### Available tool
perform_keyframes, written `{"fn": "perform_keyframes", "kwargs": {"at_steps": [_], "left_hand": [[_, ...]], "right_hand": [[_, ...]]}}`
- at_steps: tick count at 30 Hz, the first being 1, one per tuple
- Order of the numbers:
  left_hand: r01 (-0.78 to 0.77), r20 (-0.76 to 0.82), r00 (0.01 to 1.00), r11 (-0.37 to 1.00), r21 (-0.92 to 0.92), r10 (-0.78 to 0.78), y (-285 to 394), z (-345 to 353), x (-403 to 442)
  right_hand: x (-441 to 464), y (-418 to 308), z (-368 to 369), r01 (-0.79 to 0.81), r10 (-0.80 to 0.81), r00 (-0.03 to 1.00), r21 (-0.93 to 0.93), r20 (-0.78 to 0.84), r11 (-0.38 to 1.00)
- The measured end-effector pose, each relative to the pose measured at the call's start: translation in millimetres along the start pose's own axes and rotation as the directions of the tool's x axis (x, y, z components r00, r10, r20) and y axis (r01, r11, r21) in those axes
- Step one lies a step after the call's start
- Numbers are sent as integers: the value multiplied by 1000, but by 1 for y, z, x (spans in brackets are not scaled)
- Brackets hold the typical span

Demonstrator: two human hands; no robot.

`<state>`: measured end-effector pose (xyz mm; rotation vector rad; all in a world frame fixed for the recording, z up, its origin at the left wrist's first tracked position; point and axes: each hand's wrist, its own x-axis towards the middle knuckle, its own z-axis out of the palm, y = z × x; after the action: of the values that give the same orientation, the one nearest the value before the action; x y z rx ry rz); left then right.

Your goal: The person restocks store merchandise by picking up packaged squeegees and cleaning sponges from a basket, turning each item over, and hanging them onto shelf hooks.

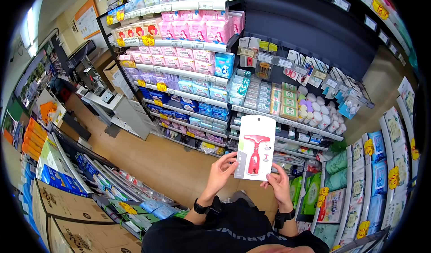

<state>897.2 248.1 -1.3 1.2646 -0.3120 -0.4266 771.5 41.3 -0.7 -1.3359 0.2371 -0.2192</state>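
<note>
Between my two hands stands a white hang card (243,128) with a round hole at its top. On its front is a red T-shaped squeegee (254,161) with a thick handle; whether it is printed or real under plastic I cannot tell. My left hand (223,168) pinches the lower left edge, thumb in front. At the lower right corner, my right hand (277,181) grips the card between thumb and fingers. The card is held upright in front of the shelves, its face towards me.
Shelves of pink packs (217,30) rise ahead. White round tubs (333,126) and hanging carded goods (354,101) are to their right. Wipes shelves (378,176) line my right; cardboard boxes (74,203) stand at lower left. A tan aisle floor (173,163) leads towards a white counter (117,114).
</note>
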Motion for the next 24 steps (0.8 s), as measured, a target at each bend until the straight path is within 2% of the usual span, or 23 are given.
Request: {"fn": "perform_keyframes", "kwargs": {"at_steps": [11, 17, 19, 24], "left_hand": [[-39, -48, 998, 999, 19, 40, -8, -16, 57], [-30, -53, 998, 999, 29, 31, 7, -20, 112], [-54, -58, 997, 994, 100, 60, 12, -24, 135], [-89, -67, 993, 988, 126, 98, 18, -31, 192]], "right_hand": [[61, 8, 1, -30, 30, 999, 38, 10, 999], [121, 3, 0, -11, 11, 1000, 56, 3, 998], [144, -2, 1, 11, -12, 1000, 39, 9, 999], [195, -8, 3, 60, -61, 998, 53, 22, 997]]}}
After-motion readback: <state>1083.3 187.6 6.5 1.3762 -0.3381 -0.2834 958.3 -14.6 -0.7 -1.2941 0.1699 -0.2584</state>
